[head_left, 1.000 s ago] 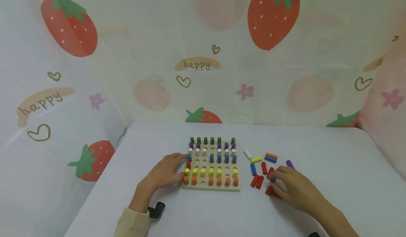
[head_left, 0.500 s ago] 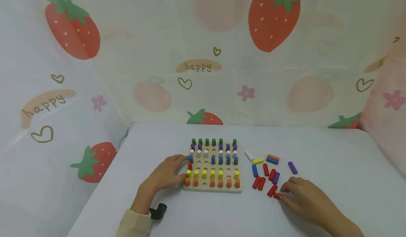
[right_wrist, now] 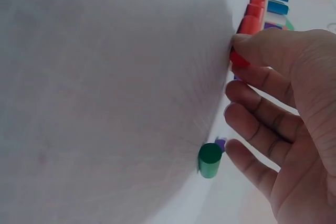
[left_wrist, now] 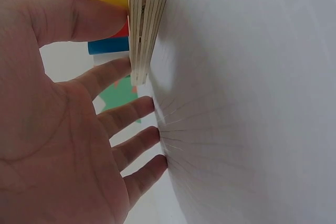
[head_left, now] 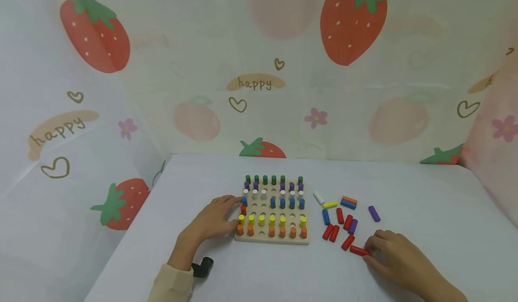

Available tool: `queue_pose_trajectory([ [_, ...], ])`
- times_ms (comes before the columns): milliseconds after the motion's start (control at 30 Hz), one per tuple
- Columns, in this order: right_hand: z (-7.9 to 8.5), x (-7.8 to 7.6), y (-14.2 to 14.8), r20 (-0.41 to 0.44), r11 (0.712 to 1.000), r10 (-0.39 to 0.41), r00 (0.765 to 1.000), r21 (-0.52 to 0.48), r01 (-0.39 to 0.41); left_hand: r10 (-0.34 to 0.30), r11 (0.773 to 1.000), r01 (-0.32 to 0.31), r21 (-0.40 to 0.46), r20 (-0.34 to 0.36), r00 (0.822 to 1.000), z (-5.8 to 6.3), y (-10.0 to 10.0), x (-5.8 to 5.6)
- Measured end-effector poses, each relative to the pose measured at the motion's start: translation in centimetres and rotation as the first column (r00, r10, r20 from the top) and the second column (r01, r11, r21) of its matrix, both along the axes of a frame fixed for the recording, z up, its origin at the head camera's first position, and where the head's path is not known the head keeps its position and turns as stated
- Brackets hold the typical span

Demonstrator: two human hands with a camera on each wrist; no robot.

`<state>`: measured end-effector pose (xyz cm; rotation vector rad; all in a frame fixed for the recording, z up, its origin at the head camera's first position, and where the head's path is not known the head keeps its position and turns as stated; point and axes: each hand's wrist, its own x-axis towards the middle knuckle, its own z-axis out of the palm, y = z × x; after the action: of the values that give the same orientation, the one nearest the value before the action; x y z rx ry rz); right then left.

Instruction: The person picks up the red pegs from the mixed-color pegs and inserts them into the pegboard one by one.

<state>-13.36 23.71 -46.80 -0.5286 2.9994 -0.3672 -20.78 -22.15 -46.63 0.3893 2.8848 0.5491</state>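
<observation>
A wooden pegboard (head_left: 275, 238) stands mid-table with rows of coloured pegs upright in its holes. My left hand (head_left: 212, 218) rests at its left side, fingers fairly straight, thumb and index fingertip touching the board's edge (left_wrist: 140, 30) in the left wrist view. To the right of the board, my right hand (head_left: 398, 259) pinches the end of a red peg (head_left: 358, 250) lying on the table. In the right wrist view, thumb and index finger (right_wrist: 257, 77) meet on that red peg (right_wrist: 240, 57); the other fingers are loosely bent.
Loose red pegs (head_left: 334, 233), a blue peg (head_left: 326, 217), a yellow peg (head_left: 329, 205), a white peg (head_left: 318, 197) and a purple peg (head_left: 374, 213) lie between board and right hand. A green peg (right_wrist: 210, 161) shows near the right fingers. A strawberry-print curtain (head_left: 259, 122) stands behind the table.
My right hand has drawn back from over the red pegs toward the lower right, uncovering several, and the pinched red peg has slid slightly right. The left hand keeps its place at the board.
</observation>
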Motion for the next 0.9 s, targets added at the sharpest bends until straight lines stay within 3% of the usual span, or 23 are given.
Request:
queue_pose_trajectory([
  [233,0.7,-0.1,0.2,0.006,1.000,0.008,1.000,-0.004,-0.008,-0.001,1.000,0.001,0.002,0.002,1.000,0.1,0.0,0.1],
  [533,1.6,-0.3,-0.1,-0.049,1.000,0.022,0.999,-0.021,-0.023,-0.001,1.000,0.001,0.008,-0.003,1.000,0.0,-0.1,0.1],
  [900,2.8,-0.5,-1.1,-0.157,0.992,0.115,0.981,-0.030,-0.121,0.000,1.000,0.000,0.010,-0.003,1.000,0.0,0.0,0.2],
])
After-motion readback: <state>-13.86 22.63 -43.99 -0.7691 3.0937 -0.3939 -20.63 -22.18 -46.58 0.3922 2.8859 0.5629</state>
